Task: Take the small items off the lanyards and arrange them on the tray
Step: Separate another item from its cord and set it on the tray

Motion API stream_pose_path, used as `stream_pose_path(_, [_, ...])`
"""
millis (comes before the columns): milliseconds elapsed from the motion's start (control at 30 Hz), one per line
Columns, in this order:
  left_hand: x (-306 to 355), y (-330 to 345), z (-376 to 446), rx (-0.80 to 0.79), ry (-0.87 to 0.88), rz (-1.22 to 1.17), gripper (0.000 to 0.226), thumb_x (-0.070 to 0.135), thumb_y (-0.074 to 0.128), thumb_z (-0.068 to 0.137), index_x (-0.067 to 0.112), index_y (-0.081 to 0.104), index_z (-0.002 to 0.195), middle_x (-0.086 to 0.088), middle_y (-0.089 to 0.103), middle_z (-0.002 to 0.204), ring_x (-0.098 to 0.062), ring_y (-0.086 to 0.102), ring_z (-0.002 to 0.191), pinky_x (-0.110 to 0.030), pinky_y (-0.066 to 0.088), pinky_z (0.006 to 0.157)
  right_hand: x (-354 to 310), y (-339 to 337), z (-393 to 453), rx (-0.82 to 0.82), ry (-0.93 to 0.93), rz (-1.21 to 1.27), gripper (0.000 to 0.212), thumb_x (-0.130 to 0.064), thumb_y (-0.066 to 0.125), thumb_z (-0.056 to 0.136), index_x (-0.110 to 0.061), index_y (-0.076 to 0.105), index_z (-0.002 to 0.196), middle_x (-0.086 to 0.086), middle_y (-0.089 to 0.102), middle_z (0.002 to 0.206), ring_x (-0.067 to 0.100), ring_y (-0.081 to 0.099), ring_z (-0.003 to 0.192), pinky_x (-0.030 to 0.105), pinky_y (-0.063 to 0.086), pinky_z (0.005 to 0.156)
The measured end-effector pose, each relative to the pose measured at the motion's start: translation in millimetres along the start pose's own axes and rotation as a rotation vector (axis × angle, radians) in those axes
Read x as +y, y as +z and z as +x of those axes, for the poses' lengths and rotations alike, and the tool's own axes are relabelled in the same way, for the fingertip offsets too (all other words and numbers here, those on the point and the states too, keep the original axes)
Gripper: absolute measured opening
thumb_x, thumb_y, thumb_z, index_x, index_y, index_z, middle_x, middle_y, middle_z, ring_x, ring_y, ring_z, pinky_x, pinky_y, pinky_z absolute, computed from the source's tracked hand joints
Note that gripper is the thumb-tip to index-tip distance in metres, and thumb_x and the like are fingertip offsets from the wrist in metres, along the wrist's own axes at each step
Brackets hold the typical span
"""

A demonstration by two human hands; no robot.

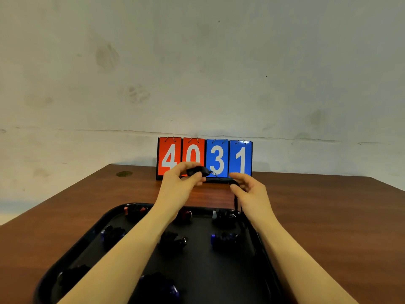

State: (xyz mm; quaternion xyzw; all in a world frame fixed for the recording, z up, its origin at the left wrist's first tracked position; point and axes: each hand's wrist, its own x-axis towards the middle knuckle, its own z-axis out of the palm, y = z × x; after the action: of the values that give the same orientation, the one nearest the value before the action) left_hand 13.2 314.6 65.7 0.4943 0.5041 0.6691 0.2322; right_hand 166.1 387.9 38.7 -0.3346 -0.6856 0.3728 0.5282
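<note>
**Most items on the tray, one more coming off its lanyard**

Eight or so small dark items (173,240) already sit in rows on the black tray (72,251), so the job looks well advanced; how many remain I cannot tell. Above the tray's far edge, in front of the scoreboard (205,157), the left hand (182,183) pinches a small black item (197,171) with a metal ring at its right end. The right hand (249,189), fingers loosely curled, holds the black lanyard (236,198), which hangs to the tray's right rim. Both forearms reach out over the tray, above the table (328,211).
</note>
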Motion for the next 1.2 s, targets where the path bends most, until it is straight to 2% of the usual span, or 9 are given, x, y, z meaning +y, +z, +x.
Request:
stream_pose_path(233, [-0.8, -8.3, -4.5, 0.076, 0.059, 0.066, 0.02, 0.014, 0.061, 0.087, 0.022, 0.066, 0.105, 0.001, 0.068, 0.087, 0.001, 0.062, 0.06, -0.012, 0.05, 0.057, 5.0, -5.4, 4.2, 0.03, -0.048, -0.093, 0.018, -0.006, 0.071, 0.077, -0.022, 0.062, 0.081, -0.006, 0.064, 0.088, 0.005, 0.056, 0.089, 0.019, 0.044, 0.079])
stream_pose_path(433, [3.1, -11.4, -11.6, 0.027, 0.046, -0.062, 0.022, 0.004, 0.062, 0.084, 0.022, 0.067, 0.097, -0.006, 0.069, 0.095, -0.011, 0.069, 0.072, -0.016, 0.054, 0.067, 8.4, -7.3, 3.5, 0.015, -0.015, -0.386, 0.014, -0.028, 0.062, 0.086, -0.031, 0.063, 0.1, -0.004, 0.052, 0.11, 0.009, 0.048, 0.106, 0.037, 0.034, 0.104])
stream_pose_path(533, [5.3, -11.0, -14.4, -0.003, 0.045, -0.094, 0.023, 0.002, 0.062, 0.084, 0.019, 0.067, 0.099, -0.007, 0.068, 0.1, -0.016, 0.071, 0.077, -0.018, 0.055, 0.07, 5.2, -6.4, 2.1, 0.03, 0.017, -0.616, 0.029, -0.032, 0.057, 0.089, -0.035, 0.058, 0.118, -0.003, 0.042, 0.126, 0.018, 0.034, 0.12, 0.036, 0.017, 0.104])
stream_pose_path(600, [6.0, -10.8, -15.9, -0.024, 0.052, -0.1, 0.025, 0.0, 0.062, 0.083, 0.019, 0.067, 0.099, -0.007, 0.068, 0.101, -0.017, 0.071, 0.079, -0.019, 0.055, 0.073, 1.8, -5.3, 0.4, 0.014, -0.016, -0.647, 0.028, -0.031, 0.062, 0.085, -0.035, 0.061, 0.113, -0.007, 0.041, 0.127, 0.016, 0.03, 0.124, 0.032, 0.015, 0.102])
stream_pose_path(667, [5.3, -10.8, -16.9, -0.04, 0.055, -0.094, 0.027, -0.001, 0.063, 0.082, 0.018, 0.067, 0.1, -0.007, 0.069, 0.1, -0.017, 0.071, 0.082, -0.021, 0.056, 0.077, -0.8, -3.3, -1.4, -0.029, -0.053, -0.562, 0.015, -0.031, 0.068, 0.081, -0.033, 0.065, 0.096, -0.013, 0.047, 0.116, 0.011, 0.035, 0.119, 0.032, 0.017, 0.102])
stream_pose_path(733, [4.1, -10.4, -17.1, -0.047, 0.054, -0.088, 0.028, -0.002, 0.064, 0.081, 0.016, 0.067, 0.103, -0.007, 0.07, 0.098, -0.018, 0.071, 0.084, -0.026, 0.056, 0.08, -3.5, -0.1, -4.7, -0.109, -0.038, -0.301, 0.004, -0.028, 0.069, 0.08, -0.027, 0.068, 0.083, -0.013, 0.06, 0.098, 0.005, 0.051, 0.104, 0.038, 0.036, 0.101])
stream_pose_path(900, [0.0, -12.3, -16.7, -0.021, 0.047, -0.058, 0.029, 0.001, 0.066, 0.08, 0.022, 0.069, 0.1, -0.004, 0.072, 0.085, -0.014, 0.069, 0.073, -0.019, 0.054, 0.067, -12.9, 6.2, -13.1, -0.264, 0.066, 0.175, 0.01, -0.012, 0.058, 0.089, -0.006, 0.065, 0.091, 0.005, 0.066, 0.075, 0.017, 0.062, 0.068, 0.033, 0.053, 0.078])
stream_pose_path(1033, [-3.9, -14.5, -16.0, -0.022, 0.014, -0.061, 0.031, -0.001, 0.065, 0.081, 0.023, 0.07, 0.099, -0.006, 0.073, 0.089, -0.015, 0.07, 0.083, -0.022, 0.054, 0.08, -14.4, 6.9, -12.7, -0.238, 0.151, 0.406, 0.017, -0.012, 0.051, 0.093, -0.003, 0.065, 0.095, -0.003, 0.045, 0.059, 0.009, 0.032, 0.049, 0.019, 0.035, 0.046])
stream_pose_path(1200, [-4.6, -16.9, -14.1, -0.003, -0.024, -0.073, 0.028, -0.003, 0.057, 0.086, 0.017, 0.068, 0.102, -0.005, 0.069, 0.102, -0.017, 0.07, 0.085, -0.024, 0.057, 0.079, -10.8, -0.2, -6.2, -0.132, 0.174, 0.487, 0.025, -0.01, 0.046, 0.095, -0.001, 0.065, 0.083, -0.004, 0.031, 0.054, 0.008, 0.021, 0.046, 0.019, 0.02, 0.042])
